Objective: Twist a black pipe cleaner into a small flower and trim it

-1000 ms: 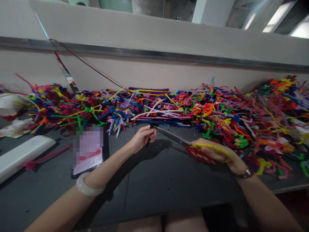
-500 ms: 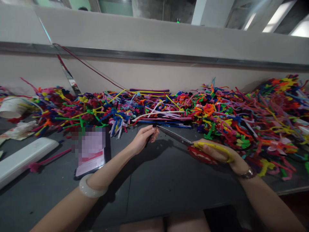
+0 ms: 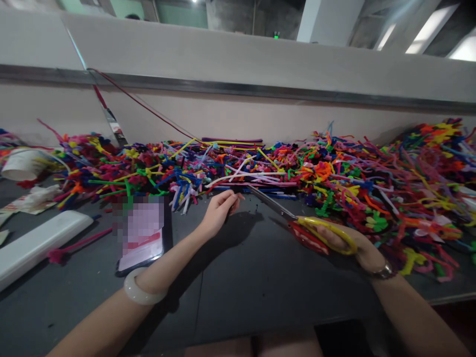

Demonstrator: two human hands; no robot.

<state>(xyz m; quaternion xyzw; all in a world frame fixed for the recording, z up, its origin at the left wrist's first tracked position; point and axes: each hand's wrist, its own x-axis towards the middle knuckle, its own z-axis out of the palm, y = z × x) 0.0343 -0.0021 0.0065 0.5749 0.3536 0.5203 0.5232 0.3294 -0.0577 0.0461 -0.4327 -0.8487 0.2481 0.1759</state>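
Note:
My left hand (image 3: 220,210) is closed in a pinch over the dark table, with a short black pipe cleaner (image 3: 227,218) showing below the fingers. Most of that piece is hidden by the hand. My right hand (image 3: 340,238) grips a pair of scissors (image 3: 277,207) with one yellow and one red handle loop. Their blades point left and away from me, the tips just right of my left fingertips and apart from them. Small dark bits (image 3: 256,207) lie on the table under the blades.
A long heap of colourful pipe cleaners (image 3: 260,168) runs along the back partition (image 3: 230,114). At left are a phone (image 3: 143,248), a white case (image 3: 40,245), a pink pipe-cleaner piece (image 3: 80,243), a paper cup (image 3: 22,166) and crumpled tissue (image 3: 42,196).
The scissor tips have drawn away from my left fingertips, slightly to the right and up. Dark bits now show on the table below the blades. My left hand has barely moved.

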